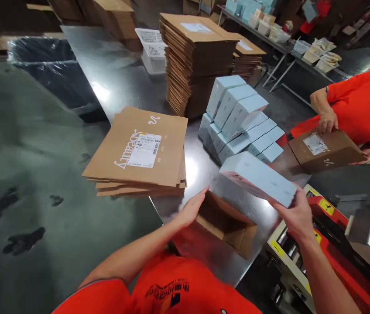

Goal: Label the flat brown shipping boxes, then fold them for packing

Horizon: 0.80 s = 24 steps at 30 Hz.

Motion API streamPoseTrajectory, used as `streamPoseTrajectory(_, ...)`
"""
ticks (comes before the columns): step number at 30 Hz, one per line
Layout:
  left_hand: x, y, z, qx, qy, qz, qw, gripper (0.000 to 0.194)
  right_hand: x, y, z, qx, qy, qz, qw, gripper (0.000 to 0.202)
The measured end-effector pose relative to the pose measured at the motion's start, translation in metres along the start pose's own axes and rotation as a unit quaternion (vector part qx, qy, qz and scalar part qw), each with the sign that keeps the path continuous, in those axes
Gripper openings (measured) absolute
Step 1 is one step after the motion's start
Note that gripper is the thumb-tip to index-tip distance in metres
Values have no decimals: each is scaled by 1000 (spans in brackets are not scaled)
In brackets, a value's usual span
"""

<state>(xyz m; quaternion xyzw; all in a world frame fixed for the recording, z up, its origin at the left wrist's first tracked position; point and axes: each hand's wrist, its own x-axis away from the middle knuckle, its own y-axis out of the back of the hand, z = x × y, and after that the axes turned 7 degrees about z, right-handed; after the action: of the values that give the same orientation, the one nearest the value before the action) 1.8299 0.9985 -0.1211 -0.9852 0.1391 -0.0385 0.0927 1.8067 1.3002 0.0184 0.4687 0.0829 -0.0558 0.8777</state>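
My right hand (298, 213) grips one end of a light blue box (260, 176), held tilted above the metal table. Below it, to the left, an open cardboard box (247, 239) stands with its inside facing up. My left hand (193, 208) rests against this carton's left end, fingers stretched out along the edge. More light blue boxes (237, 102) are piled just beyond, in two layers. Left of my left hand lies a stack of flat cartons (172, 131); a white shipping label (145, 150) is on the top one.
A tall stack of folded cartons (201, 56) and a white plastic basket (154, 52) stand farther back on the metal table (119, 78). At right, a co-worker's hand (328, 121) is on a labelled carton (332, 150). A red-and-cream machine (329, 231) adjoins the table's right edge.
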Motion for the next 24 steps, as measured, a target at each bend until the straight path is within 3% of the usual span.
streamPoseTrajectory(3,-9,-6,2,5,-12,0,1000,48,73,10,2,-94,-82,-16,992,69)
streamPoseTrajectory(5,-13,-6,1,1,-13,9,1000,45,109,1,-2,-111,-106,31,988,69)
streamPoseTrajectory(8,-13,-5,-3,-34,-4,-5,999,47,137,-19,-19,-138,-81,119,980,86)
streamPoseTrajectory(10,-8,-7,-7,-114,2,-74,991,45,140,-31,-34,-151,-55,130,978,94)
streamPoseTrajectory(12,1,-15,-8,-245,-22,-138,959,36,132,-42,-46,-148,-43,127,980,94)
streamPoseTrajectory(13,7,-21,-7,-319,-49,-139,936,32,127,-48,-50,-139,-40,131,981,94)
streamPoseTrajectory(17,36,-49,3,-560,-183,10,808,46,100,-77,-54,-42,14,138,989,93)
streamPoseTrajectory(19,46,-57,5,-616,-226,36,754,46,92,-86,-54,8,54,133,990,85)
streamPoseTrajectory(21,45,-60,4,-640,-261,22,723,42,92,-85,-59,20,99,170,980,73)
streamPoseTrajectory(24,27,-59,0,-653,-267,-2,709,60,105,-72,-73,-11,130,278,952,56)
